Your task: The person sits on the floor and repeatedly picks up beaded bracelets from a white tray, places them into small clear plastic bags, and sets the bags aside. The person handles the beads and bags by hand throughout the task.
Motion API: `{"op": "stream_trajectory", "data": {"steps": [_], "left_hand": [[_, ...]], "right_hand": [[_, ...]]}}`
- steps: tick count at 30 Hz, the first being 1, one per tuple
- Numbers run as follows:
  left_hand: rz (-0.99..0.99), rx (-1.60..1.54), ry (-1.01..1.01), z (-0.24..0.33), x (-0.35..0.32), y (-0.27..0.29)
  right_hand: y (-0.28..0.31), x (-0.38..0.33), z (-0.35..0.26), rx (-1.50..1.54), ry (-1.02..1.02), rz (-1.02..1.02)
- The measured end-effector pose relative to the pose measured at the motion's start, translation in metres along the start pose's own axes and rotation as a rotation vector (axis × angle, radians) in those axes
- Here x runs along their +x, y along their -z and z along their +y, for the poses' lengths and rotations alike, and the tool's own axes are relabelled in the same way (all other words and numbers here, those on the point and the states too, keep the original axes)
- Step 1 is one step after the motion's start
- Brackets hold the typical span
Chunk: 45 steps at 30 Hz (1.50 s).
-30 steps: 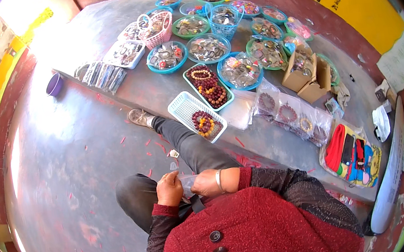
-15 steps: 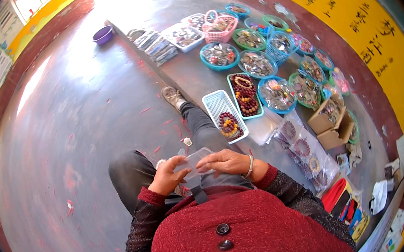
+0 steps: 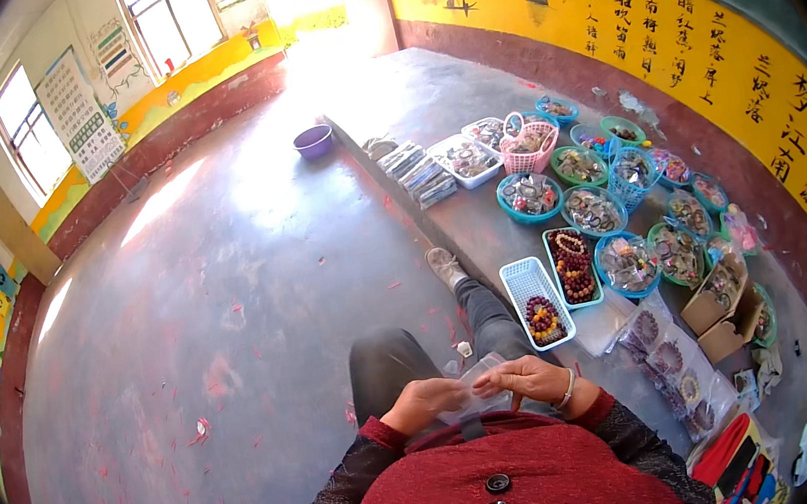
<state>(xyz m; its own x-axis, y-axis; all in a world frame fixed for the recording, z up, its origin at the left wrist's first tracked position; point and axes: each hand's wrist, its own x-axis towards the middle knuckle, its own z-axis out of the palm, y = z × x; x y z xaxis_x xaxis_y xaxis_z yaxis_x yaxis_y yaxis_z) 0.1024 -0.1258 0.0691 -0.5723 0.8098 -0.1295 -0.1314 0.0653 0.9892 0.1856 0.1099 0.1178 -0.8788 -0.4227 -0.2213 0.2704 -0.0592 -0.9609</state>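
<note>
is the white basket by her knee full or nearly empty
Nearly empty. The white basket holds only a small cluster of dark beads at its near end; the rest of its mesh floor shows bare.

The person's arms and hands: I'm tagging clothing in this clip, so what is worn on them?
Both forearms wear dark knit sleeves with red cuffs. The left hand is bare; the right hand has a pale bangle at the wrist.

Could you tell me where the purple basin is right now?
In the head view, the purple basin sits far ahead on the floor, at the far end of the raised ledge.
</note>
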Motion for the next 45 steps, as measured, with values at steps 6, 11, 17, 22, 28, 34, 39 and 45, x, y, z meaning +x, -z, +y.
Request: {"op": "stream_trajectory", "data": {"steps": [6, 11, 17, 22, 28, 34, 39, 45], "left_hand": [[0.073, 0.275, -0.195, 0.010, 0.005, -0.003], [0.268, 0.644, -0.324, 0.043, 0.014, -0.019], [0.344, 0.735, -0.156, 0.019, 0.015, -0.004], [0.368, 0.724, -0.129, 0.003, 0.023, 0.006], [0.311, 0.875, -0.226, -0.013, 0.050, 0.021], [0.446, 0.623, 0.003, -0.034, 0.057, 0.037], [0.406, 0.635, 0.020, -0.026, 0.061, 0.042], [0.477, 0.579, 0.044, -0.031, 0.054, 0.051]], "right_hand": [[-0.005, 0.003, 0.006, -0.727, 0.284, 0.169], [-0.017, 0.030, 0.009, -1.081, 0.381, 0.211], [-0.027, 0.056, 0.015, -1.333, 0.449, 0.105], [-0.021, 0.072, 0.020, -1.418, 0.255, -0.089], [0.003, 0.070, 0.029, -1.312, 0.200, -0.078], [0.042, 0.035, 0.019, -0.736, 0.698, 0.609], [0.154, 0.011, 0.138, -0.727, -0.133, 1.140], [0.226, 0.032, 0.205, -0.921, -0.343, 0.998]]}}
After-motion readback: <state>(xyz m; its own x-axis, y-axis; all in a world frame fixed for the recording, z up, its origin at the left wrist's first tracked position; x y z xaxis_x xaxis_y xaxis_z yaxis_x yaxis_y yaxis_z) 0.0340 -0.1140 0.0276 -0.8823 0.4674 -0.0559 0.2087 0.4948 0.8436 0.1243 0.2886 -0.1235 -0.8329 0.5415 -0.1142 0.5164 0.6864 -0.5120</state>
